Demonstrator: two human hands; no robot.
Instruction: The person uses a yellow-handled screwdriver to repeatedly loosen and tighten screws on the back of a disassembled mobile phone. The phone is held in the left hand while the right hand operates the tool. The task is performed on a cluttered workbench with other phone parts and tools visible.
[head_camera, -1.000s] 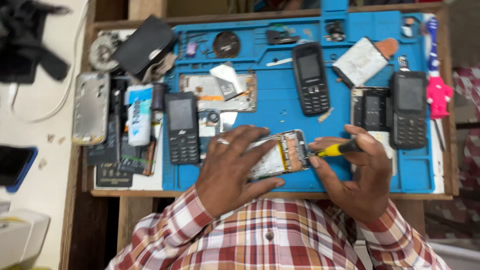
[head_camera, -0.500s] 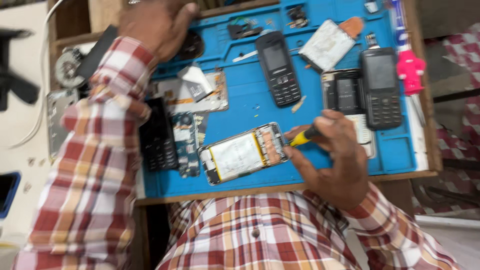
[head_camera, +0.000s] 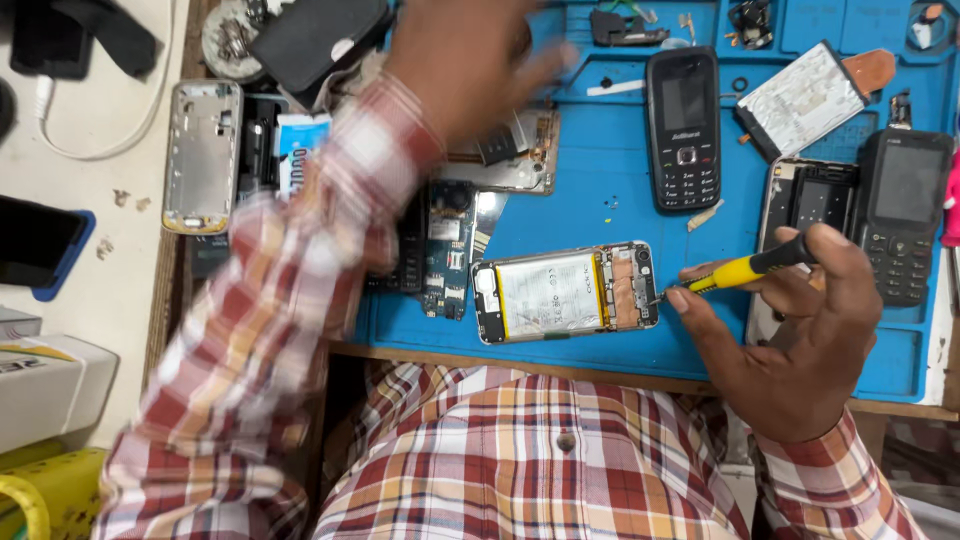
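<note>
An opened phone (head_camera: 566, 291) with its back off lies face down on the blue work mat (head_camera: 610, 190), battery and circuit board showing. My right hand (head_camera: 790, 330) grips a yellow-and-black screwdriver (head_camera: 745, 268); its tip touches the phone's right end. My left hand (head_camera: 460, 55) is raised over the far part of the mat, blurred by motion, fingers spread with nothing visible in them. It hovers above a loose phone frame (head_camera: 510, 150) and small parts.
A black keypad phone (head_camera: 684, 128) and another (head_camera: 905, 215) lie on the mat, with a phone shell (head_camera: 805, 195), a battery (head_camera: 805, 100) and a circuit board (head_camera: 447, 245). A silver frame (head_camera: 203, 155) and a dark phone (head_camera: 35, 245) lie left.
My left hand let go of the opened phone and swung up to the far side of the mat. My right hand kept the screwdriver at the phone's right end.
</note>
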